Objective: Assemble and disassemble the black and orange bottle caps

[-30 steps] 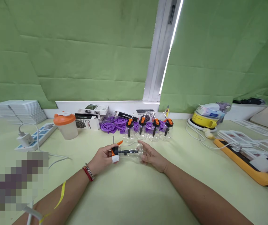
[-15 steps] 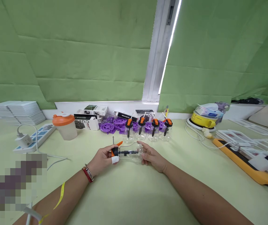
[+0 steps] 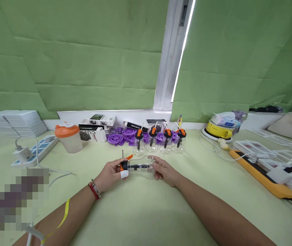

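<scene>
Above the pale green tabletop, a clear oil-dispenser-like bottle [image 3: 139, 167] lies on its side between my hands. It has a black-and-orange cap, a thin metal stem pointing up, and a dark tube inside. My left hand [image 3: 111, 175] is closed around the cap end; its thumb has a white wrapping. At the bottle's base, my right hand [image 3: 166, 171] grips with fingers and thumb. Behind stand several similar bottles [image 3: 165, 143] in an upright row, each with an orange-and-black top.
Purple plastic parts [image 3: 116, 138] and printed boxes [image 3: 93, 135] lie behind the bottles. At left are an orange-lidded cup [image 3: 70, 141], a white power strip [image 3: 37, 152] and stacked white panels [image 3: 16, 123]. A yellow pot [image 3: 219, 131] and an orange power strip [image 3: 263, 176] stand right.
The whole view has shifted slightly, so objects sit a little further left. My hands keep the same grip on the bottle, with little visible movement.
</scene>
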`<state>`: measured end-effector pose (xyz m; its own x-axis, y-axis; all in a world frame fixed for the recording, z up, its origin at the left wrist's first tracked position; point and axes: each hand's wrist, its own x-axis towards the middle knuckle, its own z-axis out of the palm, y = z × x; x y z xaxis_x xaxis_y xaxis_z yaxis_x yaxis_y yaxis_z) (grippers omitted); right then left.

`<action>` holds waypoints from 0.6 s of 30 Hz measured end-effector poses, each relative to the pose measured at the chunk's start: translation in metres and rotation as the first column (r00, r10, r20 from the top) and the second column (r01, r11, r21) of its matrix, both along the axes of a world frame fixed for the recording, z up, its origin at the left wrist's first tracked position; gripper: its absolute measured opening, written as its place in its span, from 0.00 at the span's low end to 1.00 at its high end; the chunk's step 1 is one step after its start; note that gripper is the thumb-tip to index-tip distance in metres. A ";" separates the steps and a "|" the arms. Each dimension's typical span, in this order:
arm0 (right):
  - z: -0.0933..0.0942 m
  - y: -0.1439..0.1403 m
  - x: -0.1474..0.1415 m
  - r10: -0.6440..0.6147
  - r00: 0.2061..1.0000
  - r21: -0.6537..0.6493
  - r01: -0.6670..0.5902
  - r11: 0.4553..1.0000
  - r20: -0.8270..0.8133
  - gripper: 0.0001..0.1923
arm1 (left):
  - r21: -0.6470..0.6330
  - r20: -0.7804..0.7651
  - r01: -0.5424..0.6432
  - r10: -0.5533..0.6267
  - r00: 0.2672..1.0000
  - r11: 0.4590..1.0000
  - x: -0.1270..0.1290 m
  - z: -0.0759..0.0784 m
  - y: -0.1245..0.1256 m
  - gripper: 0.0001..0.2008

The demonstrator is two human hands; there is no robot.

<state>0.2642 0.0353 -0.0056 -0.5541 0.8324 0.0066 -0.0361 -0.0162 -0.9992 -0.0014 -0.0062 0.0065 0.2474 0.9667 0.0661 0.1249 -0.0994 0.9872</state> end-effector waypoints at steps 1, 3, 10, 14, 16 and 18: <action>0.000 0.000 0.000 0.003 1.000 0.003 -0.003 1.000 0.000 0.33 | 0.000 -0.005 -0.002 0.002 1.000 1.000 0.000 0.000 0.000 0.29; 0.000 0.000 0.000 0.008 1.000 0.003 -0.008 1.000 -0.005 0.33 | 0.001 -0.005 -0.003 0.003 1.000 1.000 0.001 0.001 0.000 0.30; 0.000 0.000 0.000 0.008 1.000 -0.013 -0.008 1.000 -0.007 0.32 | 0.003 -0.014 -0.004 0.004 1.000 1.000 0.002 0.003 -0.001 0.28; -0.001 0.001 0.000 0.016 1.000 -0.006 -0.016 1.000 -0.011 0.31 | 0.016 -0.022 -0.003 0.004 1.000 1.000 0.003 0.004 -0.001 0.27; 0.000 0.000 0.000 0.023 1.000 -0.007 -0.023 1.000 -0.014 0.30 | 0.025 -0.028 -0.004 0.005 1.000 1.000 0.003 0.005 -0.002 0.26; 0.000 0.000 0.000 0.026 1.000 -0.008 -0.026 1.000 -0.012 0.30 | 0.035 -0.035 -0.004 0.005 0.999 0.999 0.003 0.006 -0.003 0.25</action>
